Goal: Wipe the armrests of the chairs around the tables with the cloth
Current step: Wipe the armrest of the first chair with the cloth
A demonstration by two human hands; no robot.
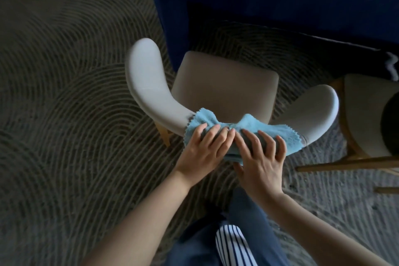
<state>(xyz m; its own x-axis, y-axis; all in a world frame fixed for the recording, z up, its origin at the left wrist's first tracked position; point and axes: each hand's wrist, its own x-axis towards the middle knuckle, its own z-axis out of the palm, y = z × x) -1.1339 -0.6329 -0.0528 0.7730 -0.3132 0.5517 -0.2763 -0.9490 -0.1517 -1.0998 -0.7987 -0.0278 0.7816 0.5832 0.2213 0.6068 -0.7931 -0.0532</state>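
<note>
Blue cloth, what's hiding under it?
The middle of the curved grey chair rail; only its armrest ends stick out either side. The cloth covers that stretch, so its surface cannot be seen. The left hand presses on top; the right hand grips the cloth.

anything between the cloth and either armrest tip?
Nothing visible. The cloth sits mid-backrest under the left hand and right hand; left armrest and right armrest are bare to their tips.
</note>
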